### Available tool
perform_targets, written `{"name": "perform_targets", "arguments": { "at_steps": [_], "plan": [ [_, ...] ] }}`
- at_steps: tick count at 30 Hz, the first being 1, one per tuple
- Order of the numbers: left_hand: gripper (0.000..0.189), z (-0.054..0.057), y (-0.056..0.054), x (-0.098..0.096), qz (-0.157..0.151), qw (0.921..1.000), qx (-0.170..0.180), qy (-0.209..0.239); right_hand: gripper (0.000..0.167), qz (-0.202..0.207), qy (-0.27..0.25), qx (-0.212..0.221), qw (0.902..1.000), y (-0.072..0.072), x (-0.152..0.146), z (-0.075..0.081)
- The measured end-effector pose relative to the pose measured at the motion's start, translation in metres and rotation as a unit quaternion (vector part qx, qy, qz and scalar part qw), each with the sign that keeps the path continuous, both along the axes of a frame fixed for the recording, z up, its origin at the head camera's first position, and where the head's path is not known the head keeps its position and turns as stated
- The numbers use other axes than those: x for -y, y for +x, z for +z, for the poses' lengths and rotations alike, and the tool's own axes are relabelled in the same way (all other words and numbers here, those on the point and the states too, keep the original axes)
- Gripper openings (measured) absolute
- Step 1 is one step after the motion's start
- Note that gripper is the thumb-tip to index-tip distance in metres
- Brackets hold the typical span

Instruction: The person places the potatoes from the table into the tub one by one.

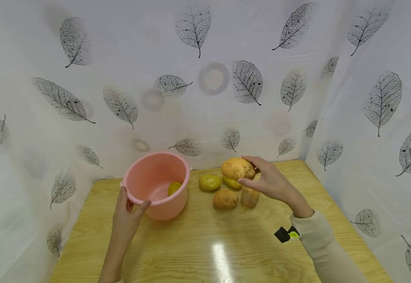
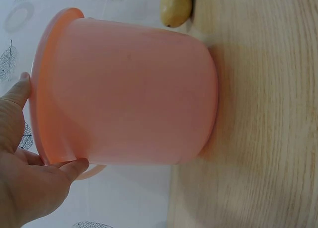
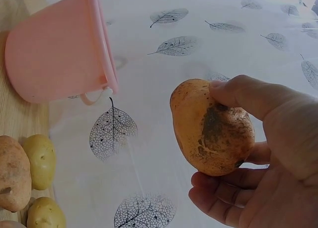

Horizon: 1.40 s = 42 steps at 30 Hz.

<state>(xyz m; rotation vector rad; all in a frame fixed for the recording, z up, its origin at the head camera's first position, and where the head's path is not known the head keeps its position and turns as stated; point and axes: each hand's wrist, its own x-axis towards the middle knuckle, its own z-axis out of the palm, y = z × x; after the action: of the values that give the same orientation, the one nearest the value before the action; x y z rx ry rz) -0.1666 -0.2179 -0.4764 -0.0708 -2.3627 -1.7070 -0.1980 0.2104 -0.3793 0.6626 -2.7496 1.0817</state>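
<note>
A pink bucket stands upright on the left of the table, a yellow-green potato lying inside it. My left hand grips the bucket's near left rim, thumb and fingers around the edge. In my right hand, thumb and fingers hold a large tan potato above the table. The right wrist view shows a dark patch on this potato. Beneath it lie two brownish potatoes and two yellow-green potatoes, one of them partly hidden by the held one.
A wood-grain table carries everything. White curtains printed with dark leaves rise behind it and on both sides. The bucket's handle hangs by its rim. A small black tag is by the right sleeve.
</note>
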Motion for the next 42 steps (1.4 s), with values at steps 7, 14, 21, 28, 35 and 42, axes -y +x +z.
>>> {"name": "perform_targets", "arguments": {
  "at_steps": [7,14,21,28,35,42],
  "plan": [
    [0.100,0.001,0.001,-0.001,0.003,1.0000,0.005,-0.004,0.074,0.002,0.003,-0.003,1.0000,-0.001,0.000,-0.001],
    [0.100,0.002,0.001,-0.002,0.004,1.0000,0.006,-0.004,0.075,0.004,0.007,-0.011,0.9999,-0.003,0.006,-0.001],
    [0.101,0.001,0.000,-0.001,0.003,1.0000,0.005,-0.001,0.075,0.020,0.000,-0.016,0.9997,-0.008,0.022,-0.001],
    [0.101,0.001,0.000,-0.001,0.005,1.0000,0.007,-0.004,0.075,0.035,-0.005,-0.017,0.9992,-0.015,0.041,0.000],
    [0.103,0.000,-0.001,0.002,0.004,0.9999,0.012,-0.009,0.073,0.053,-0.007,-0.020,0.9984,-0.023,0.061,0.001],
    [0.104,-0.002,-0.002,0.002,0.002,0.9999,0.014,-0.008,0.073,0.072,-0.008,-0.009,0.9973,-0.031,0.081,0.003]
  ]
}}
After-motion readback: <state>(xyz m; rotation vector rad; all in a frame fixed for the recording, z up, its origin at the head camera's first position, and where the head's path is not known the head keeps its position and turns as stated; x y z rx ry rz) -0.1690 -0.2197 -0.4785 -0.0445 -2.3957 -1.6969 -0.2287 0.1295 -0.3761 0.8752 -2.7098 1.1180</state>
